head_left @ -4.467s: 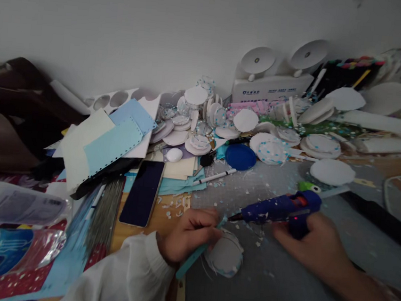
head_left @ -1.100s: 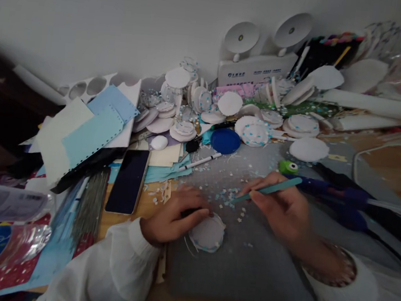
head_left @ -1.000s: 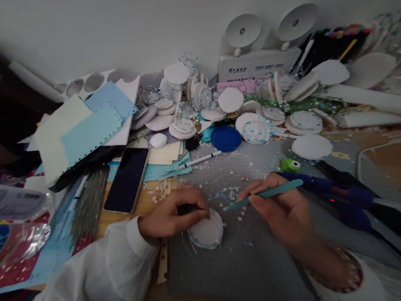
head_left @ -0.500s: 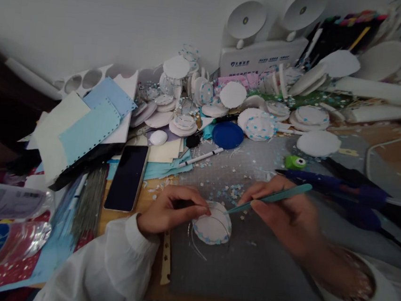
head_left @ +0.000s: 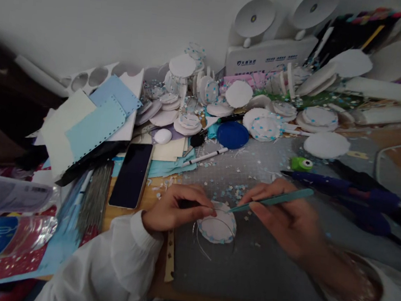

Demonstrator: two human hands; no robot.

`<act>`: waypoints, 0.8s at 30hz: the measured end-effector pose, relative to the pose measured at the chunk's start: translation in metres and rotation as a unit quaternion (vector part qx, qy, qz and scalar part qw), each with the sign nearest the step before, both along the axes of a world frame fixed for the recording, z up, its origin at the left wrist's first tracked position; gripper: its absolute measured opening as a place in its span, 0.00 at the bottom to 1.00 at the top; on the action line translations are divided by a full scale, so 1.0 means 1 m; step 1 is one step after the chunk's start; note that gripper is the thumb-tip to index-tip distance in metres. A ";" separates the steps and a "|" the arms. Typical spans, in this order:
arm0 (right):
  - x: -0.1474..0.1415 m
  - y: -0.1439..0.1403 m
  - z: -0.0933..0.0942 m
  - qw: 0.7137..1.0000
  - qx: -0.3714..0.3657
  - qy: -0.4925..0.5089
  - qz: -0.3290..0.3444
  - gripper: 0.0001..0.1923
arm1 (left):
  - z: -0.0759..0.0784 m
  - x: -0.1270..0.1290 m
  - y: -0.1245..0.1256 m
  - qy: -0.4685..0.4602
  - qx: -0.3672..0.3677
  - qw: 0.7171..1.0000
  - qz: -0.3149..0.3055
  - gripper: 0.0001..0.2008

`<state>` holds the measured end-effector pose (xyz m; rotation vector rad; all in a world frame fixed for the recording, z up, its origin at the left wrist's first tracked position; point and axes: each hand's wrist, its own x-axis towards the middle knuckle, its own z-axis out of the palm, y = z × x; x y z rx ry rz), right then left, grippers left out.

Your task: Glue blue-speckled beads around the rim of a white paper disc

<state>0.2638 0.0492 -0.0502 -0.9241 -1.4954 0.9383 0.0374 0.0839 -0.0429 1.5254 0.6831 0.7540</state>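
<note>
A small white disc (head_left: pixel 216 229) edged with pale blue bits lies on the grey cutting mat (head_left: pixel 238 277). At its upper left, my left hand (head_left: pixel 177 208) is closed in a pinch on a thin wire (head_left: pixel 206 250), whose loops curve over and past the disc. My right hand (head_left: pixel 282 215) grips teal tweezers (head_left: pixel 281 196) like a pen; their tips reach the disc's upper right edge. Whether the tips hold a bit there is too small to tell. Tiny blue and white star-shaped confetti (head_left: pixel 235 191) is scattered just beyond the disc.
A phone (head_left: pixel 131 174) lies left of the mat. Behind are a blue lid (head_left: pixel 232 135), a white marker (head_left: pixel 205 156) and many white discs (head_left: pixel 239 94). On the right are a green punch (head_left: pixel 301 163) and a dark blue glue gun (head_left: pixel 342 188). Bottles (head_left: pixel 8 236) lie far left.
The view has shifted slightly, so everything sits a little further right. Both hands keep their hold on the wire and the tweezers, with almost no movement at the disc.
</note>
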 end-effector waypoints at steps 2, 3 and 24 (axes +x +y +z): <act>0.000 0.000 0.000 1.000 0.000 -0.001 0.004 0.07 | 0.000 0.000 0.000 0.005 0.004 1.000 0.000 0.07; 0.000 0.000 0.000 1.000 -0.001 -0.002 0.006 0.07 | 0.000 0.000 0.000 0.008 0.005 1.000 0.000 0.07; 0.000 0.001 -0.002 0.996 -0.091 0.023 -0.010 0.01 | -0.001 -0.001 0.001 0.013 0.010 1.000 -0.014 0.08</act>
